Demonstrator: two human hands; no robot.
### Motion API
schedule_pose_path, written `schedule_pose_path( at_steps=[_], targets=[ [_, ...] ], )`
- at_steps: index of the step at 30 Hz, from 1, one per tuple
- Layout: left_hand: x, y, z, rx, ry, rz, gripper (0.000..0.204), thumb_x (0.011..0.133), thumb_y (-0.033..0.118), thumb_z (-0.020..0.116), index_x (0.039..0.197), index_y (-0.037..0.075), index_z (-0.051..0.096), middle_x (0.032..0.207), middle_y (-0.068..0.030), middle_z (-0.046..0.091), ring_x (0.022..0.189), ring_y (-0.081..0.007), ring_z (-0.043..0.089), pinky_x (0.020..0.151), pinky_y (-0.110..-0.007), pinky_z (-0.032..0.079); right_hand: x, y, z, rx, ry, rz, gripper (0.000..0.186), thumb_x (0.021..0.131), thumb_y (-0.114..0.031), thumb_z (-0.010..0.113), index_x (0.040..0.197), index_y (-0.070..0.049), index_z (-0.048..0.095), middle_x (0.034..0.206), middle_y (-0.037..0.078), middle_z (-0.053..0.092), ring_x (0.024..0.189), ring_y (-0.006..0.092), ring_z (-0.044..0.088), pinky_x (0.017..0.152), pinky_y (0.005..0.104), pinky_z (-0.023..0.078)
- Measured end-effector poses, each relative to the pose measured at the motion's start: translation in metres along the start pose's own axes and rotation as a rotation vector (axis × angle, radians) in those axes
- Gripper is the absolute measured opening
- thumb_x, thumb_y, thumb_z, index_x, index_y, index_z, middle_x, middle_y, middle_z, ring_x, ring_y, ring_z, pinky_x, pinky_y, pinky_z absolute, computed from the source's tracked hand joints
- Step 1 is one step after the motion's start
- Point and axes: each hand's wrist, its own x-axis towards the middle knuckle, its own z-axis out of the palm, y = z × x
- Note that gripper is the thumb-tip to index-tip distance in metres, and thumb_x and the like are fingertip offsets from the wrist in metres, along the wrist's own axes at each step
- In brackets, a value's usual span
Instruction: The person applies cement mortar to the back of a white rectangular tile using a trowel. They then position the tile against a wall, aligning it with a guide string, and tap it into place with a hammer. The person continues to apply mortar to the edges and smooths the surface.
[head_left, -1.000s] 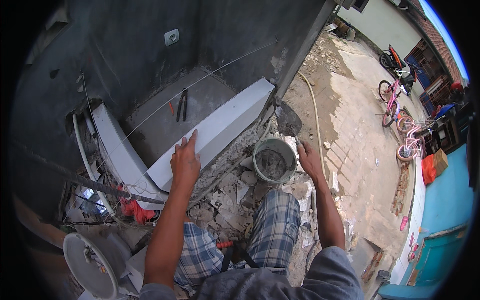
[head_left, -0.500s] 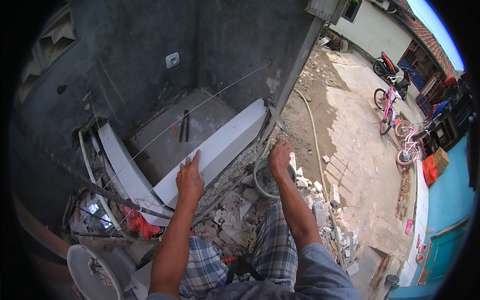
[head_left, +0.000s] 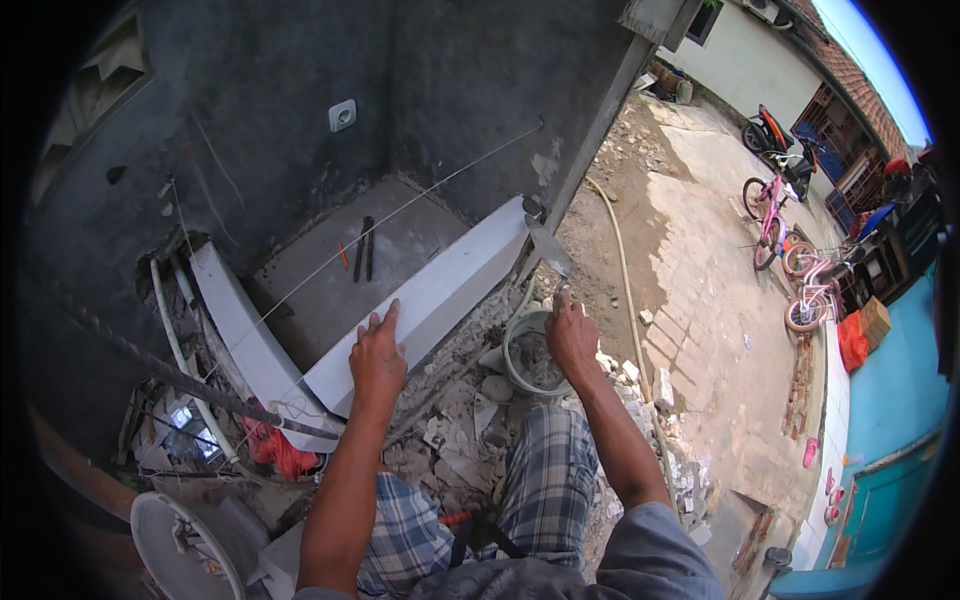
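Observation:
My left hand (head_left: 378, 358) lies on top of a long white block (head_left: 425, 300), its fingers stretched out and slightly apart. This block runs from near my knees toward the far wall corner. In my closed right hand (head_left: 572, 338) is a trowel, its metal blade (head_left: 548, 248) pointing up and left, close to the block's far end. Whether the blade touches the block I cannot tell. Just left of that hand stands a bucket (head_left: 509, 352) with grey wet-looking mix inside. A second white block (head_left: 245, 325) meets the first near its close end.
A taut string (head_left: 400, 212) crosses above the blocks. Behind them, two dark bars (head_left: 365, 250) and an orange stick (head_left: 342, 256) lie on the floor. Broken rubble (head_left: 465, 440) surrounds my legs. A pale bucket (head_left: 140, 545) stands lower left; a hose (head_left: 625, 260) runs along the right.
My right hand has shifted slightly down and turned, and the trowel blade has swung down from the block's far end, showing more fully. My left hand stays on the block.

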Motion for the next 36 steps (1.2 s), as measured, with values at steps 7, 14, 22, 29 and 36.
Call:
schedule_pose_path(
  at_steps=[7,14,22,29,36],
  targets=[
    [0.001,0.004,0.002,-0.039,0.031,0.051,0.081,0.082,-0.002,0.076,0.156,0.018,0.052,0.141,-0.0341,0.061,0.128,-0.0519,0.062,0.113,-0.053,0.050,0.054,0.018,0.004,-0.031,-0.032,-0.051,0.033,0.100,-0.024,0.059,0.126,-0.003,0.058,0.100,0.029,0.070,0.083,0.0473,0.072,0.072,0.0590,0.057],
    [-0.002,0.006,-0.001,-0.016,0.000,0.009,0.084,0.082,-0.003,0.077,0.158,0.021,0.051,0.145,-0.0328,0.060,0.129,-0.0521,0.062,0.114,-0.052,0.050,0.079,0.017,-0.027,0.071,-0.094,-0.040,0.038,0.104,-0.034,0.052,0.119,-0.001,0.064,0.098,0.031,0.073,0.092,0.0510,0.071,0.082,0.0614,0.056],
    [-0.002,0.009,-0.002,-0.031,0.020,0.028,0.080,0.081,-0.005,0.076,0.155,0.014,0.053,0.138,-0.0326,0.064,0.130,-0.0506,0.061,0.115,-0.054,0.049,0.104,0.043,-0.026,0.110,-0.071,-0.063,0.043,0.100,-0.031,0.056,0.129,0.000,0.064,0.097,0.033,0.073,0.095,0.0511,0.072,0.086,0.0596,0.057],
    [-0.003,0.013,-0.004,-0.019,0.006,0.004,0.079,0.081,-0.005,0.076,0.154,0.013,0.054,0.136,-0.0347,0.065,0.130,-0.0513,0.061,0.113,-0.054,0.050,0.101,0.052,-0.032,0.151,-0.098,-0.092,0.050,0.102,-0.034,0.058,0.135,0.004,0.062,0.100,0.034,0.072,0.095,0.0517,0.071,0.086,0.0568,0.056],
    [0.000,0.006,-0.002,-0.028,0.054,0.047,0.078,0.082,-0.003,0.076,0.155,0.014,0.053,0.133,-0.0351,0.066,0.128,-0.0528,0.061,0.112,-0.053,0.051,0.103,0.054,-0.043,0.310,-0.193,0.038,0.050,0.104,-0.039,0.056,0.132,0.002,0.064,0.100,0.034,0.073,0.099,0.0498,0.072,0.091,0.0565,0.054]
  ],
)
